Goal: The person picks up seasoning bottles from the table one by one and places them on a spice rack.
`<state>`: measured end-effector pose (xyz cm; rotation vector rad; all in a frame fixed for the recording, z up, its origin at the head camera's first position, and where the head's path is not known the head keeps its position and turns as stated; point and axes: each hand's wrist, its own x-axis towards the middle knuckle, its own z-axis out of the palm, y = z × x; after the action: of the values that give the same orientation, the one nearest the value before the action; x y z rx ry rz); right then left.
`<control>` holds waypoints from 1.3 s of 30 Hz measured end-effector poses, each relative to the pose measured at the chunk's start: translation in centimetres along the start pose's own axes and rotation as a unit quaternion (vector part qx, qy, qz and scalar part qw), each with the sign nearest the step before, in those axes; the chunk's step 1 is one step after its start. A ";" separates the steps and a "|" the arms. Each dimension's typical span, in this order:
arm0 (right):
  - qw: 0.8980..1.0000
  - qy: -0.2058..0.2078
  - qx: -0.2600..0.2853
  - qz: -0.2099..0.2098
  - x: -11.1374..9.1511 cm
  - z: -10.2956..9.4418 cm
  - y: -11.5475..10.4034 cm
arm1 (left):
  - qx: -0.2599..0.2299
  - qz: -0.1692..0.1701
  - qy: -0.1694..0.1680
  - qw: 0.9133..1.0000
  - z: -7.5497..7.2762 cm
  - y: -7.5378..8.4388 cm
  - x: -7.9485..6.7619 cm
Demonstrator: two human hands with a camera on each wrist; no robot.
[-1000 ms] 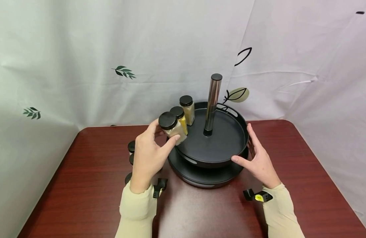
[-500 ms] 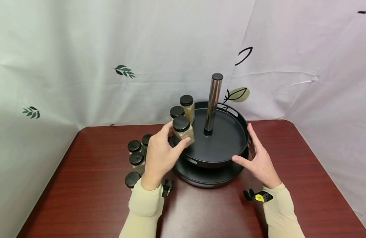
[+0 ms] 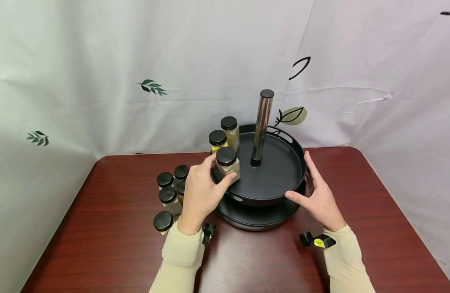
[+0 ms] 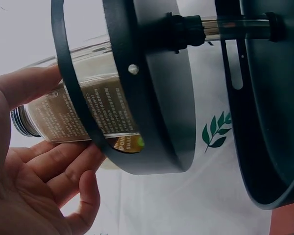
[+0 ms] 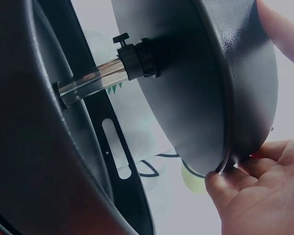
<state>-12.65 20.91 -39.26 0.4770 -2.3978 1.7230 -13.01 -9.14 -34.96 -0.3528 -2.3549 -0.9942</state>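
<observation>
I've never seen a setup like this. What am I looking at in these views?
There is no machine here, just a person's two bare hands. The wide view comes from a head camera looking forward and down; the two close, tilted views come from cameras on the wrists. On the reddish-brown table stands a black two-tier rack: a lower tray, an upper tray and a metal post. The left hand holds a black-lidded spice jar at the upper tray's left side; the right hand touches its right rim. Two other jars stand on that tray; more jars stand left on the table.
</observation>
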 end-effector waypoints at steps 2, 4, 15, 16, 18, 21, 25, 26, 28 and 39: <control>1.000 0.000 -0.004 0.002 0.0 0.0 0.0 | 0.002 0.001 0.001 1.000 0.1 -0.1 0.0; 1.000 0.001 -0.007 0.003 0.0 0.0 -0.1 | 0.005 -0.001 0.000 1.000 0.2 -0.1 -0.1; 1.000 0.001 -0.015 0.002 0.0 -0.1 -0.1 | 0.012 -0.017 -0.004 1.000 0.3 -0.5 -0.3; 1.000 0.001 -0.014 0.002 0.0 -0.1 -0.1 | 0.012 -0.018 -0.004 1.000 0.3 -0.6 -0.3; 1.000 0.000 -0.014 0.003 0.0 -0.1 -0.1 | 0.014 -0.019 -0.004 1.000 0.3 -0.6 -0.4; 1.000 0.001 -0.014 0.003 0.0 -0.1 -0.1 | 0.014 -0.021 -0.005 1.000 0.4 -0.6 -0.4; 1.000 0.002 -0.005 0.001 0.0 -0.1 -0.1 | 0.004 -0.026 -0.010 1.000 0.4 -0.6 -0.3; 1.000 0.002 -0.005 0.001 0.0 -0.1 -0.1 | 0.000 -0.026 -0.011 1.000 0.4 -0.6 -0.3; 1.000 0.002 0.000 -0.001 0.0 -0.1 -0.1 | -0.007 -0.029 -0.014 0.999 0.4 -0.6 -0.4; 1.000 -0.001 -0.014 0.006 0.0 -0.2 -0.1 | -0.036 -0.034 -0.002 0.999 -0.3 -0.7 -0.8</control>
<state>-12.60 21.11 -39.13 0.4621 -2.4276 1.6923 -12.59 -9.86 -35.66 -0.3052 -2.3532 -1.1142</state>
